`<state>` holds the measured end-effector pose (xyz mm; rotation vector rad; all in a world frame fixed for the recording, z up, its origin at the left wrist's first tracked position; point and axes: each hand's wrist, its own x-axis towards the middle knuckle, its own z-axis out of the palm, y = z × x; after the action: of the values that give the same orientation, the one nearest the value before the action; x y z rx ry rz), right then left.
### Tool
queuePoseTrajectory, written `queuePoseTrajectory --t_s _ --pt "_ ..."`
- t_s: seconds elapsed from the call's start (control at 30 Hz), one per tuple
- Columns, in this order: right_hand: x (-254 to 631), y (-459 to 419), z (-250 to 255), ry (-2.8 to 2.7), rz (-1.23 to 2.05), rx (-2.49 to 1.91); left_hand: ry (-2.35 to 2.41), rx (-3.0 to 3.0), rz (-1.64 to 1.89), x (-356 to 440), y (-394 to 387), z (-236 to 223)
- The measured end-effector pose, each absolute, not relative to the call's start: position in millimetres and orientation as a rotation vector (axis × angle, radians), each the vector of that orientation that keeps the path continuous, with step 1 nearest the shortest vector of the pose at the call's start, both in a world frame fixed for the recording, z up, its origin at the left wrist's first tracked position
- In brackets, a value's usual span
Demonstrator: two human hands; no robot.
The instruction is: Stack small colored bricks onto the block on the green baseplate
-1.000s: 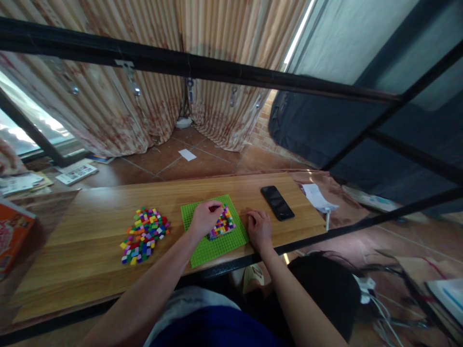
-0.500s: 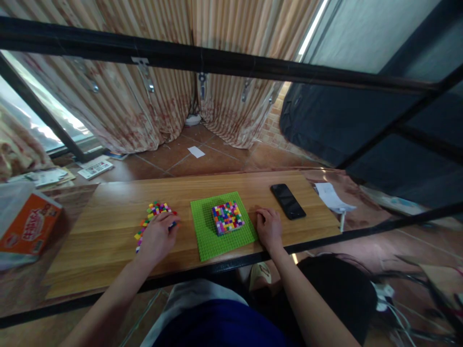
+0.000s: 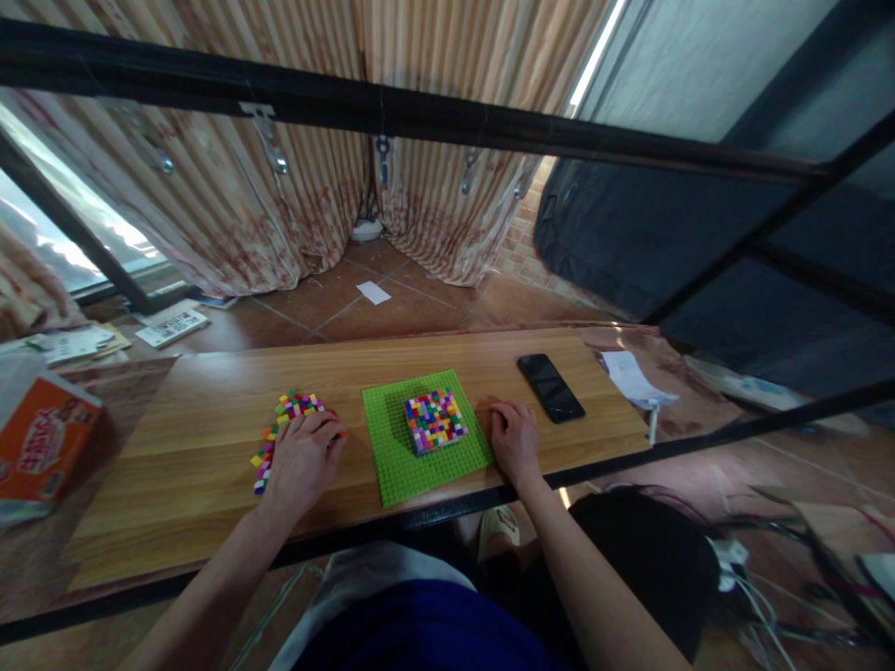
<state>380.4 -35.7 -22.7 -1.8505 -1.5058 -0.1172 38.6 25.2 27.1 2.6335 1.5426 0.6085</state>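
Observation:
Bent over a loose heap of small coloured toy bricks (image 3: 264, 458) is my left hand (image 3: 302, 458), fingers curled and thumb drawn in. Something red shows at its fingertips, but the hand hides most of what it grips. On the wooden table, right of the green baseplate (image 3: 392, 466), rests my right hand (image 3: 516, 442). It holds nothing; its fingers are loosely bent, with a gap to the thumb. A square block of many-coloured bricks (image 3: 434, 419) stands on the baseplate, touched by neither hand.
A black phone (image 3: 551, 387) lies on the table (image 3: 210, 401) beyond my right hand. A dark metal bar (image 3: 419, 514) runs along the near edge, another (image 3: 419, 110) crosses higher up. An orange box (image 3: 46, 443) stands at the left; white paper (image 3: 635, 377) is at the right.
The view has shifted slightly. My left hand stays over the loose bricks; a blue brick seen near its fingertips before is now out of sight. My right hand has not moved noticeably.

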Motion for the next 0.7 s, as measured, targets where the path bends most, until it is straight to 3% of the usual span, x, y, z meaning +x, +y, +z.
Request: queuePoseTrajectory --t_s 0.4,0.7 --pt "380 -35 -22 -1.49 -0.093 -1.868 1.148 2.266 0.86 131 20 57" --pt "379 -35 -20 -1.474 -0.073 -1.879 1.141 2.379 0.778 167 30 55"
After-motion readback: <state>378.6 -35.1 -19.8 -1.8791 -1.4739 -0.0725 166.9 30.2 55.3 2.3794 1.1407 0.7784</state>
